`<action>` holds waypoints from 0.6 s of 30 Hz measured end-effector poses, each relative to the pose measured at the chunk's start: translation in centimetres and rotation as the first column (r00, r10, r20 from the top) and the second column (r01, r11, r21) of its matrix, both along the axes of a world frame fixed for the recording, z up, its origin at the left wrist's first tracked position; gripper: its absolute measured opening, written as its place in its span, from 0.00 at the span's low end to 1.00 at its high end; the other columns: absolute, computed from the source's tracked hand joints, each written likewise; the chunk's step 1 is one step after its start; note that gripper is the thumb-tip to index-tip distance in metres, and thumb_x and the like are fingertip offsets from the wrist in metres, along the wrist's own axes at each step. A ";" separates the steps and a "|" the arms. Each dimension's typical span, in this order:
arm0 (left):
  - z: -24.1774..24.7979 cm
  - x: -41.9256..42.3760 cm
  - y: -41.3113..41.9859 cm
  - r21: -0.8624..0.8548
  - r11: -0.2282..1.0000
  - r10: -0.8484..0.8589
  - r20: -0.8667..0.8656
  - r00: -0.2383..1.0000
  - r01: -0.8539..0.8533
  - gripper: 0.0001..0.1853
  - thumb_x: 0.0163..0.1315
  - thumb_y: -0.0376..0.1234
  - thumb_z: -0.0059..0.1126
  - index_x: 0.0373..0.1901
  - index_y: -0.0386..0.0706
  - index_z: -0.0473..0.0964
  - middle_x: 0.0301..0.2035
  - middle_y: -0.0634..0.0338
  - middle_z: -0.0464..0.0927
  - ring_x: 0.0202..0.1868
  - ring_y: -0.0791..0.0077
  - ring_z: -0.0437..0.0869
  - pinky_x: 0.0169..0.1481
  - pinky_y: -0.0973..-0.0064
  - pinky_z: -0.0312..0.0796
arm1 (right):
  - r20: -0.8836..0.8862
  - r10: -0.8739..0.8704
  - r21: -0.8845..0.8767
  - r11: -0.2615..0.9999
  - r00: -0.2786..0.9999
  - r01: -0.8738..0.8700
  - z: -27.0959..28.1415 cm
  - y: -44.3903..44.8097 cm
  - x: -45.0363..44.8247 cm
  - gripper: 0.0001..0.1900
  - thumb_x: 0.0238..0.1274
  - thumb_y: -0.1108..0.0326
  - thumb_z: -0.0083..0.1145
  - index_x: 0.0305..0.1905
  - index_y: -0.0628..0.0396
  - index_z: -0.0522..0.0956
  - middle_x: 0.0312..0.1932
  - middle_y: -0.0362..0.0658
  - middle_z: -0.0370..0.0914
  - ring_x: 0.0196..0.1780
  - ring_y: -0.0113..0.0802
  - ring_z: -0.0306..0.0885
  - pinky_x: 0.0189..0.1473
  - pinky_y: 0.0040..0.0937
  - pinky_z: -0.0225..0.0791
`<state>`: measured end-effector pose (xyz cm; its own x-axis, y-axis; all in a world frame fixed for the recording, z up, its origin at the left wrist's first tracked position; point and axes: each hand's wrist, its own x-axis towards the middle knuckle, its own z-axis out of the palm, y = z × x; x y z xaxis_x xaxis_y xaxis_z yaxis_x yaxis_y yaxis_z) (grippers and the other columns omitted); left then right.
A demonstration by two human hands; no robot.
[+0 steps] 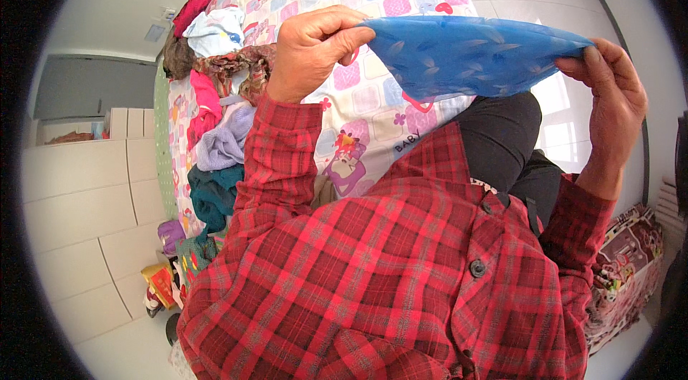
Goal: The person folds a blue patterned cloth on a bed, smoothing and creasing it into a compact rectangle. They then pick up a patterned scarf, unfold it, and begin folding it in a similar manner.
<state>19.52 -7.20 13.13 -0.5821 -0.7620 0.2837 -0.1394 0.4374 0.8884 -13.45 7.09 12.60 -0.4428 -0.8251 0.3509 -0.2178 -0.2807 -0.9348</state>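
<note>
A thin blue cloth (467, 54) with a pale feather or leaf print is stretched between my two hands, its long upper edge nearly straight and its lower part hanging in a rough point. My left hand (322, 49) pinches one corner between thumb and fingers, over the bed. At the other corner, my right hand (610, 79) grips the cloth between thumb and bent fingers, above the pale floor. Beneath the cloth lies a patterned bed sheet (365, 95) with pink and blue squares and cartoon figures. Some fingers of both hands are partly hidden.
Rumpled clothes lie along the bed's left side: a light blue garment (215, 33), a brown patterned scarf (242, 71), a lilac knit (228, 138) and a dark teal garment (215, 194). Pale cabinets (80, 218) stand at left. A printed bag or box (626, 272) is at lower right.
</note>
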 end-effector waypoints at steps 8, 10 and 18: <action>0.2 -0.5 0.5 -0.228 0.971 -0.039 0.170 0.985 0.078 0.05 0.62 0.26 0.62 0.34 0.31 0.78 0.27 0.60 0.79 0.21 0.82 0.73 0.25 0.81 0.66 | 0.065 -0.030 0.043 0.999 0.997 0.028 -0.9 -0.4 -1.1 0.10 0.65 0.70 0.59 0.47 0.66 0.79 0.30 0.48 0.83 0.30 0.34 0.85 0.35 0.26 0.79; 0.4 -0.8 0.2 -0.393 0.903 -0.074 0.254 0.964 0.173 0.04 0.62 0.25 0.61 0.35 0.31 0.78 0.28 0.58 0.79 0.21 0.79 0.74 0.25 0.80 0.67 | 0.059 -0.032 0.041 0.999 0.998 0.029 -0.9 -0.5 -1.4 0.10 0.65 0.70 0.59 0.46 0.65 0.80 0.29 0.48 0.83 0.29 0.33 0.84 0.33 0.25 0.79; 1.8 -1.3 0.3 -0.233 0.971 0.056 0.052 0.997 -0.042 0.04 0.63 0.23 0.59 0.35 0.29 0.79 0.25 0.59 0.78 0.22 0.80 0.75 0.27 0.83 0.68 | 0.111 -0.021 -0.012 1.000 0.994 0.022 0.5 -0.7 -0.9 0.10 0.65 0.70 0.59 0.45 0.66 0.80 0.30 0.49 0.83 0.30 0.34 0.85 0.34 0.27 0.79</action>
